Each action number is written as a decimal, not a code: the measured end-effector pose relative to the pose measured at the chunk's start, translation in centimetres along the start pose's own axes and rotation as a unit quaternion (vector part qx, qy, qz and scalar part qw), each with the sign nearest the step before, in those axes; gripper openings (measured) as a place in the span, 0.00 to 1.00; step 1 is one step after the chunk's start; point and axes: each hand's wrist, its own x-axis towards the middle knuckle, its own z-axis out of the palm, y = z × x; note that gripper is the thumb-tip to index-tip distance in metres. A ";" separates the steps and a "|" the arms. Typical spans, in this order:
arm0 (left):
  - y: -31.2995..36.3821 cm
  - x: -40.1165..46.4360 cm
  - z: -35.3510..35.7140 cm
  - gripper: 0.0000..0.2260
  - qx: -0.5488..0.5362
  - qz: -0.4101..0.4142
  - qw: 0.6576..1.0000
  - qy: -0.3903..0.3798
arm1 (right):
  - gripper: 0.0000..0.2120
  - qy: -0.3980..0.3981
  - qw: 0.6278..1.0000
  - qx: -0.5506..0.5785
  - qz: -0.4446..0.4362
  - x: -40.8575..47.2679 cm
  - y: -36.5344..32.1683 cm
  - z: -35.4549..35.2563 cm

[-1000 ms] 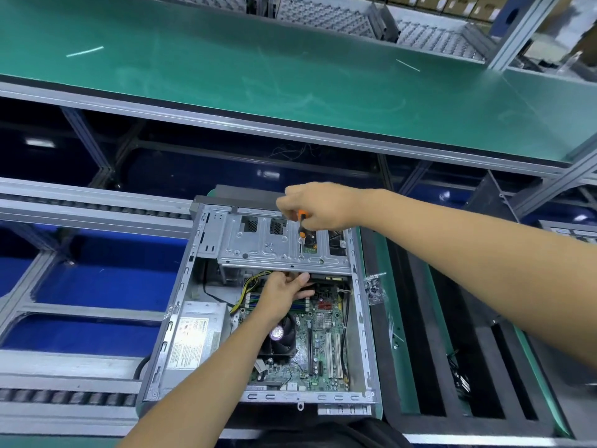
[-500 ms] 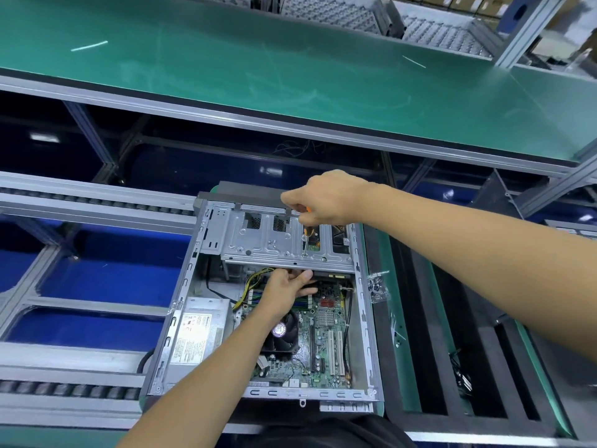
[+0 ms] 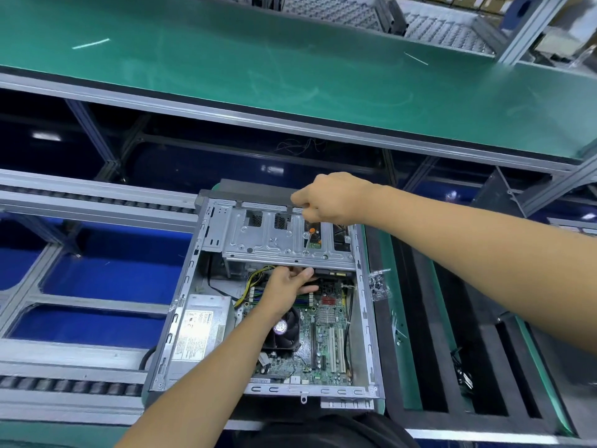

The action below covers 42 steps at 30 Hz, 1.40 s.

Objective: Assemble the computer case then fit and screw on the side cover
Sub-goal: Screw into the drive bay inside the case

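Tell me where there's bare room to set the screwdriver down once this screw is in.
The green belt beyond the computer case is bare and wide. The green strip right of the case is narrow and holds the bag of screws. Inside the case it's crowded: left hand, motherboard, power supply.

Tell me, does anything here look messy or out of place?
Mostly tidy. The one oddity: a small clear bag of screws lies crumpled on the green ledge just right of the open computer case, with a few loose bits scattered below it. The case's side cover isn't on yet.
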 end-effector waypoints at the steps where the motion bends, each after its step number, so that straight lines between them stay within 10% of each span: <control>1: 0.0 0.0 0.0 0.02 0.001 0.002 1.000 -0.001 | 0.08 -0.005 1.000 -0.019 0.016 0.0 0.0 0.0; 7: 0.0 0.0 0.1 0.02 -0.008 0.003 1.000 -0.002 | 0.14 -0.103 0.988 0.118 -0.006 -0.5 0.1 -1.8; 31: -0.7 0.6 -0.6 0.14 0.032 -0.004 0.999 0.006 | 0.05 -0.060 0.997 0.008 -0.049 0.9 -0.4 -0.4; 42: 1.4 -1.5 -0.8 0.20 0.233 -0.025 0.972 -0.023 | 0.09 -0.047 0.998 -0.025 -0.042 1.1 -1.4 -0.9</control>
